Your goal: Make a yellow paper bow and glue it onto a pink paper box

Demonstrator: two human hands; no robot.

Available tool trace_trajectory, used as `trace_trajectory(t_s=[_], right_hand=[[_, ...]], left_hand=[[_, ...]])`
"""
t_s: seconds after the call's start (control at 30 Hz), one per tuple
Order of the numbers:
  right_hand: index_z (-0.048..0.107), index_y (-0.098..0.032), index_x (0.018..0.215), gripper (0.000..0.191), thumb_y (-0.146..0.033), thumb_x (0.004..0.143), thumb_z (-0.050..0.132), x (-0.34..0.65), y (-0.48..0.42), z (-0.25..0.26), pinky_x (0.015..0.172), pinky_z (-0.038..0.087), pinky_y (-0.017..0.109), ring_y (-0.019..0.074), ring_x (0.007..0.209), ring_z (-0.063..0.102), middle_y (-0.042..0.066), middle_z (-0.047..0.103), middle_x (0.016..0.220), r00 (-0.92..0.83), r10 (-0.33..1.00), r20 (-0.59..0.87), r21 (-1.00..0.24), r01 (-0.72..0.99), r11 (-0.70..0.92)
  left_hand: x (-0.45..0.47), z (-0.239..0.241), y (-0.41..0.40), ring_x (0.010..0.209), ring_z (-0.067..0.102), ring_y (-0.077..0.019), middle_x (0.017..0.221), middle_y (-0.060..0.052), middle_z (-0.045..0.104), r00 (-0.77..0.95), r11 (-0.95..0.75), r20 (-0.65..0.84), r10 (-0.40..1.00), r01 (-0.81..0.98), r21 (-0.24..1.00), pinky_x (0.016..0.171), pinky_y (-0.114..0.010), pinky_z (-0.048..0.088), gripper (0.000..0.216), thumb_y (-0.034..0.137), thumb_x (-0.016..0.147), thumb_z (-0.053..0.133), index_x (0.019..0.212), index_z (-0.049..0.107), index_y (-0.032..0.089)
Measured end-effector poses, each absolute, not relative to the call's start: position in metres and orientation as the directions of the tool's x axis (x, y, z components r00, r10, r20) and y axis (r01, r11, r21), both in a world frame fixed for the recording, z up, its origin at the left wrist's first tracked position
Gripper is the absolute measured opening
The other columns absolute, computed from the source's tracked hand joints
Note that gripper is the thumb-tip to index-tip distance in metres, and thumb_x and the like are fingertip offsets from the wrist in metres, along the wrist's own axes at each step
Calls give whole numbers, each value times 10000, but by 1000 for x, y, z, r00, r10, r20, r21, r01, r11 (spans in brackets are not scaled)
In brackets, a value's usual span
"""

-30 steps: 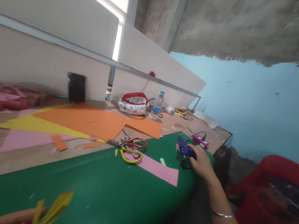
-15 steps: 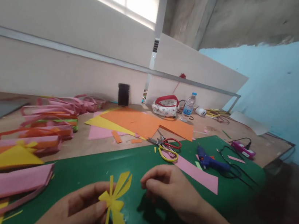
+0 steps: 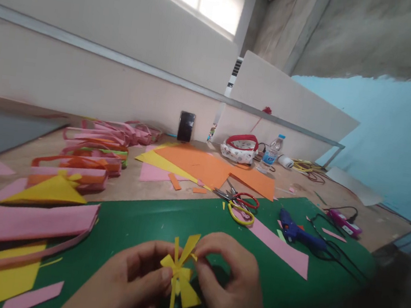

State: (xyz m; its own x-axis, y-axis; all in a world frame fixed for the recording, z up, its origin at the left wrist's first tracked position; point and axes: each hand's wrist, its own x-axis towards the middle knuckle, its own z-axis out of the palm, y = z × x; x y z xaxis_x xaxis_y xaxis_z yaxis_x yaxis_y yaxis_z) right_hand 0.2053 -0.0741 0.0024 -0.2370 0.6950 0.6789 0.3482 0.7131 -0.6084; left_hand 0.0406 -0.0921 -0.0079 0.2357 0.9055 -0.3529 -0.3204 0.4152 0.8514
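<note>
A yellow felt bow (image 3: 177, 270) with several loose strips and tails is held over the green mat (image 3: 136, 223). My left hand (image 3: 135, 281) pinches it near its middle, between thumb and fingertips. From the other side, my right hand (image 3: 229, 278) has thumb and forefinger closed on the upper right tail of the same bow. Beyond my hands lie two pairs of scissors, one with yellow handles (image 3: 240, 219) and one with red handles (image 3: 254, 201). A pink strip (image 3: 284, 247) runs across the mat beside them.
Pink and orange felt bags (image 3: 93, 159) line the left side, with a pink bag (image 3: 33, 222) closer. Orange sheets (image 3: 196, 165) lie mid-table. A blue glue gun (image 3: 299, 232) and its cable are at right. A phone (image 3: 186, 126), pouch (image 3: 239, 151) and water bottle (image 3: 271, 155) stand behind.
My right hand has moved left to the bow and now grips one of its tails. My left hand still pinches the bow. The whole view has shifted and tilted slightly.
</note>
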Motion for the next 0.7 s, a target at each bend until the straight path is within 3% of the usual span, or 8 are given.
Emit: trace_trajectory(t_s=[0.1,0.2,0.33,0.7], right_hand=[[618,-170,811,178,-25,775,522,206,-74,1,625,440,273,143,667,596,34,681,747,-304,461,833,-300,452,840],[632,-164,798,178,-59,843,496,206,-74,2,587,398,278,130,610,561,26,671,692,-369,371,852,-148,509,848],[658,-134,809,213,-139,909,469,208,-73,3,598,372,304,136,611,566,46,661,684,-467,334,819,-61,508,859],[681,-105,858,201,-103,882,482,211,-73,5,604,373,325,161,643,580,78,665,705,-550,297,781,28,505,862]], left_hand=[[40,-7,-92,475,406,-64,575,32,570,254,411,-343,904,-304,859,418,-159,312,262,340,597,795,774,678,187],[40,-8,-91,499,450,-84,609,18,592,259,405,-339,905,-270,874,439,-180,344,294,364,592,792,797,677,187],[41,-11,-92,500,435,-80,608,33,586,229,385,-333,915,-244,890,450,-179,334,300,369,618,776,841,661,202],[40,-13,-94,629,521,-140,723,2,625,233,321,-276,932,-183,929,514,-223,378,283,399,659,742,821,632,196]])
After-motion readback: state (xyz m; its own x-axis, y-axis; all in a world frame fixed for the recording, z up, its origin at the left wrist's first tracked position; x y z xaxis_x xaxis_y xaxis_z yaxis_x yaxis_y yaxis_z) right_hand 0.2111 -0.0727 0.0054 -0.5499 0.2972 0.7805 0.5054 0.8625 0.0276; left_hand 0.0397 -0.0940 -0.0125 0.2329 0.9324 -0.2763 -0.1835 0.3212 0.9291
